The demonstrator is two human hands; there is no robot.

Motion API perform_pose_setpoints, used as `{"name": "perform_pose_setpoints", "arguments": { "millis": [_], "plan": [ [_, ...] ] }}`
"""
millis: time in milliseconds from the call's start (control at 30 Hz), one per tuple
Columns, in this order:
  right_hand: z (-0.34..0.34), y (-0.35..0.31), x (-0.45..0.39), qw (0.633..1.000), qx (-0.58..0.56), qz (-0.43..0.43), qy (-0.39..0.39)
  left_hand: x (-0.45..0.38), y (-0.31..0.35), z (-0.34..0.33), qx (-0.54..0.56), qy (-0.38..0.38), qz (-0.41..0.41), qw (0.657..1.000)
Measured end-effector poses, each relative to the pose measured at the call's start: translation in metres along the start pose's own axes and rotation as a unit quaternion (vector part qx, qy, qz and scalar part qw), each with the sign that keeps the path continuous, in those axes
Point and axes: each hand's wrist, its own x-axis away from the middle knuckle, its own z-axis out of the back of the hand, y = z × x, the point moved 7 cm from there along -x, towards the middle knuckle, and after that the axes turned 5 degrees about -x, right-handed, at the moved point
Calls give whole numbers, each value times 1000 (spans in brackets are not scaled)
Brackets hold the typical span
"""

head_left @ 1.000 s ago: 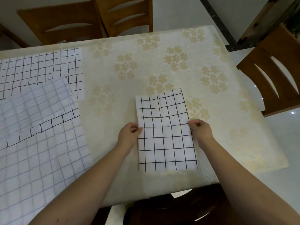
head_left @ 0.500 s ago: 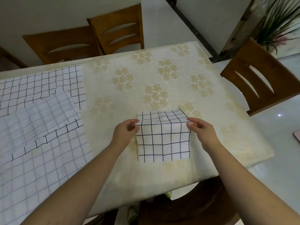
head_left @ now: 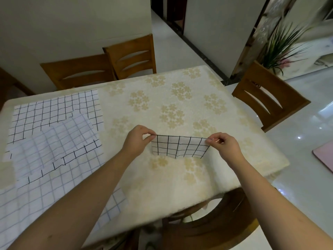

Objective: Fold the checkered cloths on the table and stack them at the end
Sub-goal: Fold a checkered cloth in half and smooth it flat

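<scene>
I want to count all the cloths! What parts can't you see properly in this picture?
Head view only:
- Small checkered cloth: its lower edge curls under, so the layer count is unclear.
- Left hand and right hand: fingertips hidden behind the pinched corners.
- Pale-lined cloth: cut off by the left edge and crossed by the forearm.
- Black-lined cloth: partly covered by the pale one.

— Where is the small folded cloth (head_left: 180,147)?
— Over the middle of the table (head_left: 180,98), between the left hand (head_left: 137,139) and the right hand (head_left: 224,144).
— And the other cloths?
— Two lie on the table's left side. The near cloth (head_left: 45,168) lies partly on the far cloth (head_left: 54,109).
</scene>
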Motion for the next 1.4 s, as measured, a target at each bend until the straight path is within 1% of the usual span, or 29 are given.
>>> {"name": "perform_pose_setpoints", "arguments": {
  "millis": [100,200,300,367,533,633,700,767,833,867,900,933,1000,1033,1100,1233,1333,1400],
  "plan": [
    [-1,-2,10,1000,-5,-3,-26,7,5,4,40,-25,10,999],
    [-4,1,18,994,-81,-27,-63,12,4,1,100,-63,36,992],
    [-5,5,19,992,-103,-39,-63,11,-1,-6,126,-76,53,988],
    [-5,12,15,993,-98,-49,-53,8,-6,-13,132,-78,72,986],
    [-8,33,-5,994,-71,-73,-45,-6,-21,-39,110,-80,117,984],
    [-15,59,-24,994,-42,-89,-54,-14,-41,-67,67,-116,164,977],
    [-20,78,-38,994,-14,-96,-52,-19,-56,-86,19,-137,177,975],
    [-28,92,-49,993,20,-107,-42,-25,-69,-98,-7,-122,196,973],
    [-35,100,-55,988,117,-97,-23,-31,-78,-101,-44,-63,213,974],
    [-39,101,-57,981,177,-75,-10,-33,-79,-101,-83,-33,205,975],
    [-45,100,-56,974,224,-42,-3,-36,-77,-103,-127,-16,180,975],
    [-54,99,-53,966,259,1,-7,-36,-71,-109,-164,-8,137,977],
    [-77,100,-44,945,313,94,-35,-33,-57,-126,-206,-14,33,978],
    [-89,102,-39,933,336,125,-44,-29,-52,-137,-221,-27,-4,975],
    [-110,107,-31,920,355,153,-65,-16,-46,-159,-257,-54,-46,964],
    [-146,106,-23,910,357,185,-104,5,-46,-195,-314,-109,-114,936],
    [-165,114,-20,899,370,191,-136,7,-55,-208,-342,-133,-114,923],
    [-169,122,-19,894,383,180,-144,6,-61,-212,-354,-148,-110,917]
  ]
}}
